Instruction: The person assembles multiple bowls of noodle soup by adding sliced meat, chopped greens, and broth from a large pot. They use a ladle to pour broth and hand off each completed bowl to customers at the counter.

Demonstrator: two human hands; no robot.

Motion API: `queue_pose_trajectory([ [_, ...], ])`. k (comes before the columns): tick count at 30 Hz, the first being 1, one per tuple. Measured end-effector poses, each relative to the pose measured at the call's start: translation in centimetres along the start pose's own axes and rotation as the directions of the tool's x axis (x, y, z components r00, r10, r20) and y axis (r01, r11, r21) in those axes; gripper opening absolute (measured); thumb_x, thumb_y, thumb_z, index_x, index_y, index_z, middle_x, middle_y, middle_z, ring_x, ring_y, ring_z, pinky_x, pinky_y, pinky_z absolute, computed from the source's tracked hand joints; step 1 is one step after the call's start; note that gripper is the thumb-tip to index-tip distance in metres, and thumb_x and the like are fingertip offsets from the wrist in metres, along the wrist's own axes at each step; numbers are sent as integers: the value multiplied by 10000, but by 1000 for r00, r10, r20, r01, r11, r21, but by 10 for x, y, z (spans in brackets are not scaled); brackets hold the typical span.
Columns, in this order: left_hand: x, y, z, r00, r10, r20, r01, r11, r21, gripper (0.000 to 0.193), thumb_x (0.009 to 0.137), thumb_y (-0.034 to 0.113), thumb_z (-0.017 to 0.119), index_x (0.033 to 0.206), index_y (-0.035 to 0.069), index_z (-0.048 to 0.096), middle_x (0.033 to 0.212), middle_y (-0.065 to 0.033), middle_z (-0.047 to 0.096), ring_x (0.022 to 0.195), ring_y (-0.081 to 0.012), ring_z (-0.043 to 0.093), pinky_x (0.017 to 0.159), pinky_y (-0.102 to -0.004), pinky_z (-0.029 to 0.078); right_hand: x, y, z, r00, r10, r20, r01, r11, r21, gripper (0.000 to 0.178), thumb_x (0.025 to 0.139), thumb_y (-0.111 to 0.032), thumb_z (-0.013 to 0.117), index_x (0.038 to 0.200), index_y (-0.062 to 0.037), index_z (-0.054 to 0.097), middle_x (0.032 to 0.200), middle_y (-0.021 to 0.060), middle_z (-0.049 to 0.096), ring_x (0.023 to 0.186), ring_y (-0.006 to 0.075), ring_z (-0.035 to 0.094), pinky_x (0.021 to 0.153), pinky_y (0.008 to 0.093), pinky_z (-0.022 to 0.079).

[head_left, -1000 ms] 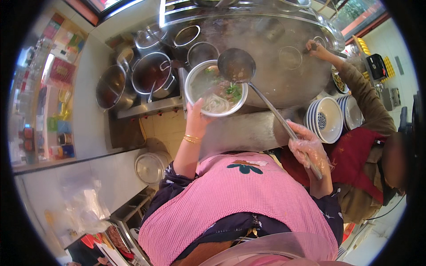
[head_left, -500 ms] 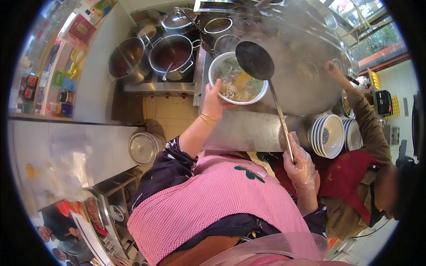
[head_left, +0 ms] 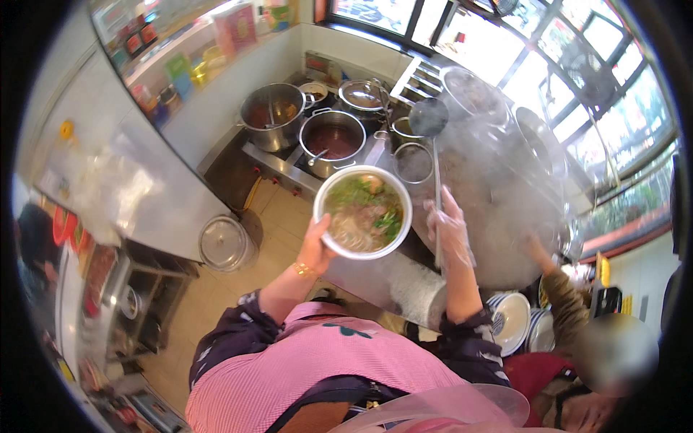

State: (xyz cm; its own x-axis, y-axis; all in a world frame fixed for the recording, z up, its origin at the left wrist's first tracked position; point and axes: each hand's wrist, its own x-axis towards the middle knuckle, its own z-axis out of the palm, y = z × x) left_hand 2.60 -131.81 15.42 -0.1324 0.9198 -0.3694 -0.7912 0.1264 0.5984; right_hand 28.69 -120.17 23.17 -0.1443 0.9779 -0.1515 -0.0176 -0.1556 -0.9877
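My left hand (head_left: 315, 244) grips the side of a white bowl (head_left: 408, 209), thumb over its rim. Inside the bowl are noodles, pieces of meat and chopped greens in broth. A clear plastic glove covers my right hand (head_left: 452, 229), which is loosely around the long handle of a ladle (head_left: 437, 173), fingers partly stretched along it. The dark ladle head is at the far end, over the strainers near the stove. Steam blurs the area to the right of the handle.
Beyond the bowl stand a pot of reddish broth (head_left: 333, 153), a divided pot (head_left: 272, 137) and a wire strainer (head_left: 413, 163). A large steaming cauldron (head_left: 498, 245) fills the right. A co-worker's arm (head_left: 567, 292) reaches over it, near stacked bowls (head_left: 510, 333). A lidded bucket (head_left: 225, 244) stands left.
The bowl has come nearer to me and now shows greens and meat on top. The ladle has swung away from over the bowl toward the strainers. My view has turned toward the window.
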Motion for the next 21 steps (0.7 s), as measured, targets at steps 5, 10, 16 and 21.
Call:
queue_pose_trajectory([
  [5,-84,9,-61,968,88,-234,-108,991,-74,500,1001,364,569,1374,42,488,1295,-156,622,1164,-287,636,991,-452,534,98,49,30,1000,9,12,-5,966,-258,447,909,-171,647,1338,-99,546,815,13,612,612,101,543,523,288,465],
  [10,-178,25,-117,875,272,-400,-351,926,-137,503,981,367,614,1378,91,477,1288,-111,616,1141,-233,640,947,-429,566,108,64,31,964,253,81,-193,876,-442,307,878,-307,659,1048,-62,583,821,131,649,739,237,666,582,372,546],
  [16,-273,62,-182,651,434,-623,-625,772,-115,529,977,401,606,1387,138,401,1228,-91,605,1013,-197,685,694,-380,642,97,21,137,863,-421,281,449,382,-807,352,894,-233,649,1151,4,612,1153,193,631,1017,298,624,880,407,504],
  [21,-365,90,-272,519,511,-685,-725,688,-37,541,974,396,606,1394,139,381,1305,-111,566,1095,-244,665,777,-453,642,-24,15,326,605,-630,487,791,408,-456,409,960,-114,572,1359,-25,576,1426,164,529,1346,293,464,1144,410,326],
])
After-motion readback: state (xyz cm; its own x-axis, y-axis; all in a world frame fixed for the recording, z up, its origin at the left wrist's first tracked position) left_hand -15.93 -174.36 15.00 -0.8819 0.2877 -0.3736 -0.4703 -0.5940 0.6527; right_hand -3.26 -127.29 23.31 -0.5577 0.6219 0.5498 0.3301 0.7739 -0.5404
